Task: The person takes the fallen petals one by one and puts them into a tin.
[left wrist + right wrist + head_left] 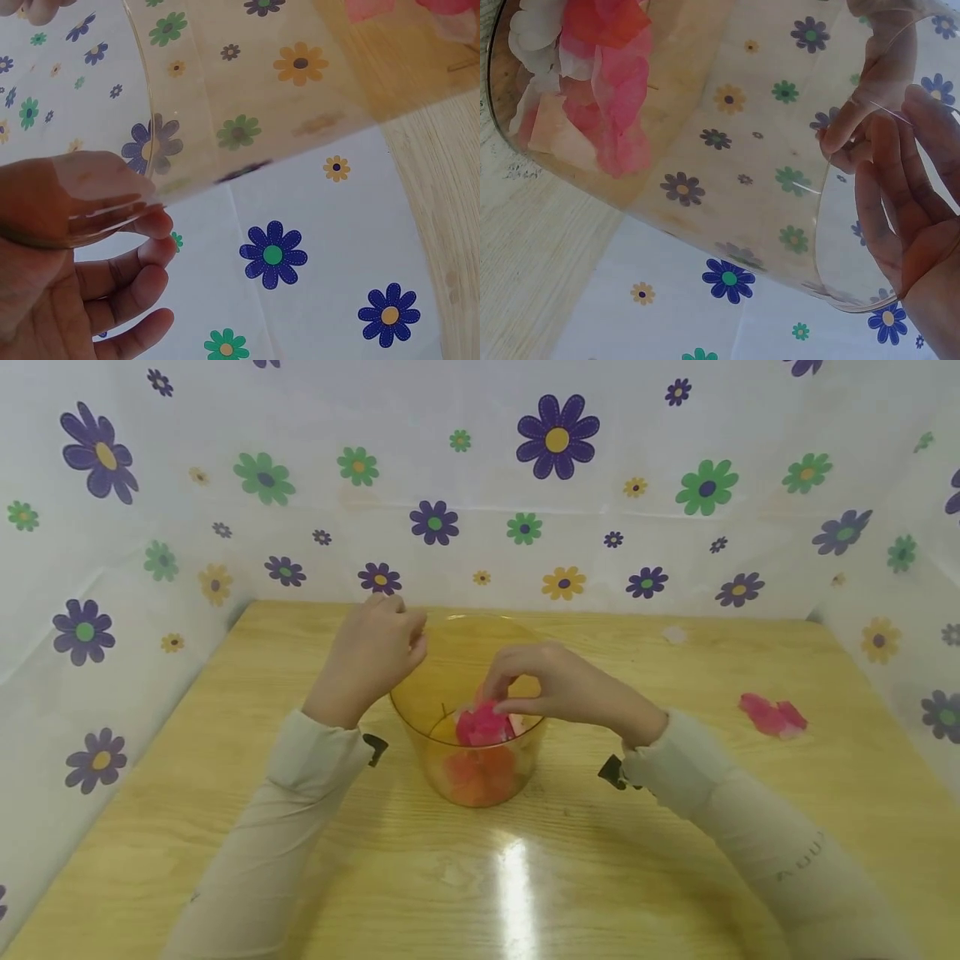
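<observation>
An amber see-through container [480, 793] stands on the table, with pink, red and white flower petals [615, 82] heaped at its bottom. At its far left rim is my left hand [372, 652]; the left wrist view has the thumb and curved fingers of this hand [82, 247] gripping the rim. Over the mouth of the container I hold my right hand [558, 689], its fingers loosely bent. In the right wrist view this hand [911, 195] is at the container's mouth, nothing showing between the fingers, and the petals lie well below.
Pink petals [772, 716] lie on the wooden table [637, 877] to the right. A pale petal [673, 634] sits near its back edge. A white flower-printed sheet [480, 477] surrounds the table at the back and sides.
</observation>
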The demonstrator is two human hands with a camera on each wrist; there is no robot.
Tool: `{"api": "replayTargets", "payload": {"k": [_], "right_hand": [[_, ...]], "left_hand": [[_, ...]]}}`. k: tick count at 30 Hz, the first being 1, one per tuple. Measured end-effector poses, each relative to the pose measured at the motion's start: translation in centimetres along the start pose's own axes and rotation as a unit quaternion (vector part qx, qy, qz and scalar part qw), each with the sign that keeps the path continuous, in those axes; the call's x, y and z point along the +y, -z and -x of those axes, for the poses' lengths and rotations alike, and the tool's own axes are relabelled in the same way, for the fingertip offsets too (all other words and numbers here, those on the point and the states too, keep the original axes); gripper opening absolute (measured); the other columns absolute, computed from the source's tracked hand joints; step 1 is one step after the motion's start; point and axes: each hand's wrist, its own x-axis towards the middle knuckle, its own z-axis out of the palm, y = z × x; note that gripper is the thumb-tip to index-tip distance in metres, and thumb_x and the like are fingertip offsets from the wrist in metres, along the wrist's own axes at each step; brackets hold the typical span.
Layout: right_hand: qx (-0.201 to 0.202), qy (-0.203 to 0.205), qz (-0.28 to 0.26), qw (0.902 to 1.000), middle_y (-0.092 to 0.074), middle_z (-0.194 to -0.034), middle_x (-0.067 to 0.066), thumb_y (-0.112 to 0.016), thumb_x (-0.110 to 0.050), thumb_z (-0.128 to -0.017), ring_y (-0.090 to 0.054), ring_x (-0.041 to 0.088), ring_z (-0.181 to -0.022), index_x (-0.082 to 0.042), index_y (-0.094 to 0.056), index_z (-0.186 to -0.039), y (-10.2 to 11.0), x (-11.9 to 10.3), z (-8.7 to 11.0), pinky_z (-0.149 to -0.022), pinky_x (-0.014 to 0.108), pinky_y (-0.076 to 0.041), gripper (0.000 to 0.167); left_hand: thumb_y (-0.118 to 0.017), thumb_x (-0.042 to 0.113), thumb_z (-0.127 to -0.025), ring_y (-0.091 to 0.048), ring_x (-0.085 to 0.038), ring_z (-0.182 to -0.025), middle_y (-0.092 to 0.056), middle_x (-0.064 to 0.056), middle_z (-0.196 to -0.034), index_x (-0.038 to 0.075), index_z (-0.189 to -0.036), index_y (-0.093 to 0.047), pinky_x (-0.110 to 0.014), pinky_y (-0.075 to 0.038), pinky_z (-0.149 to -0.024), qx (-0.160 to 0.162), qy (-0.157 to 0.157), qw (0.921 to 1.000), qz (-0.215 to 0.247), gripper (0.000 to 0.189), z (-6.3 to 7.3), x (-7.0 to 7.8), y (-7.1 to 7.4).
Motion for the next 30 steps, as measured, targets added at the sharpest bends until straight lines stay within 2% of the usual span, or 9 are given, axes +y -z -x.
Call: {"api": "replayTargets", "payload": {"k": [12, 14, 17, 20, 23, 26, 30], "right_hand": [[-0.025, -0.015, 0.002, 0.9996, -0.069, -0.093, 0.002, -0.07, -0.011, -0.081, -0.061, 0.009, -0.084, -0.01, -0.07, -0.091, 0.4, 0.0, -0.2, -0.079, 0.024, -0.052, 0.01], [-0.01, -0.018, -0.011, 0.9997, -0.069, -0.093, 0.002, -0.07, -0.01, -0.081, -0.062, 0.009, -0.086, -0.009, -0.069, -0.091, 1.0, 0.4, 0.3, -0.08, 0.025, -0.052, 0.011], [0.047, -0.047, -0.063, 0.9958, -0.067, -0.094, 0.005, -0.068, -0.006, -0.082, -0.063, 0.011, -0.087, -0.003, -0.066, -0.093, 3.1, 1.7, 1.3, -0.083, 0.025, -0.052, 0.012], [0.13, -0.112, -0.083, 0.9817, -0.066, -0.093, 0.001, -0.065, -0.006, -0.085, -0.064, 0.01, -0.086, 0.001, -0.065, -0.096, 6.0, 4.0, 2.9, -0.082, 0.021, -0.052, 0.014], [0.178, -0.195, -0.039, 0.9639, -0.066, -0.09, -0.002, -0.064, -0.013, -0.087, -0.064, 0.005, -0.082, 0.001, -0.065, -0.097, 8.5, 7.5, 4.6, -0.078, 0.015, -0.049, 0.017], [0.167, -0.285, 0.025, 0.9435, -0.067, -0.093, 0.004, -0.062, -0.018, -0.089, -0.063, 0.009, -0.085, -0.002, -0.065, -0.098, 10.2, 11.3, 6.3, -0.083, 0.022, -0.048, 0.019], [0.098, -0.369, 0.088, 0.9201, -0.065, -0.104, 0.022, -0.06, -0.017, -0.09, -0.06, 0.031, -0.096, 0.003, -0.062, -0.101, 11.1, 16.1, 8.3, -0.089, 0.045, -0.046, 0.022]], "left_hand": [[-0.054, 0.01, -0.085, -0.047, -0.029, -0.068, -0.054, -0.012, -0.071, 0.003, -0.073, -0.058, -0.037, -0.042, -0.064, -0.006, 0.004, 0.9999, -0.009, 0.014, 0.1, 0.0, 0.2], [-0.054, 0.01, -0.085, -0.048, -0.029, -0.068, -0.054, -0.012, -0.071, 0.003, -0.073, -0.058, -0.037, -0.042, -0.064, -0.006, 0.004, 0.9999, -0.007, 0.014, 0.0, 0.1, 0.1], [-0.055, 0.01, -0.085, -0.048, -0.029, -0.068, -0.055, -0.012, -0.071, 0.003, -0.075, -0.059, -0.037, -0.043, -0.065, -0.011, 0.008, 0.9999, -0.005, 0.013, 0.1, 0.2, 0.0], [-0.055, 0.01, -0.085, -0.049, -0.029, -0.069, -0.056, -0.012, -0.072, 0.003, -0.078, -0.061, -0.038, -0.044, -0.065, -0.016, 0.01, 0.9998, -0.005, 0.012, 0.1, 0.1, -0.2], [-0.054, 0.011, -0.086, -0.049, -0.029, -0.07, -0.056, -0.012, -0.072, 0.003, -0.079, -0.062, -0.038, -0.044, -0.066, -0.016, 0.011, 0.9998, -0.007, 0.012, 0.1, 0.1, -0.4], [-0.055, 0.012, -0.086, -0.049, -0.028, -0.071, -0.056, -0.011, -0.073, 0.004, -0.08, -0.062, -0.037, -0.044, -0.066, -0.014, 0.012, 0.9998, -0.007, 0.012, 0.1, -0.1, -0.4], [-0.055, 0.011, -0.086, -0.05, -0.029, -0.071, -0.056, -0.012, -0.073, 0.004, -0.08, -0.062, -0.038, -0.045, -0.066, -0.013, 0.013, 0.9998, -0.006, 0.012, 0.1, -0.1, -0.3]]}}
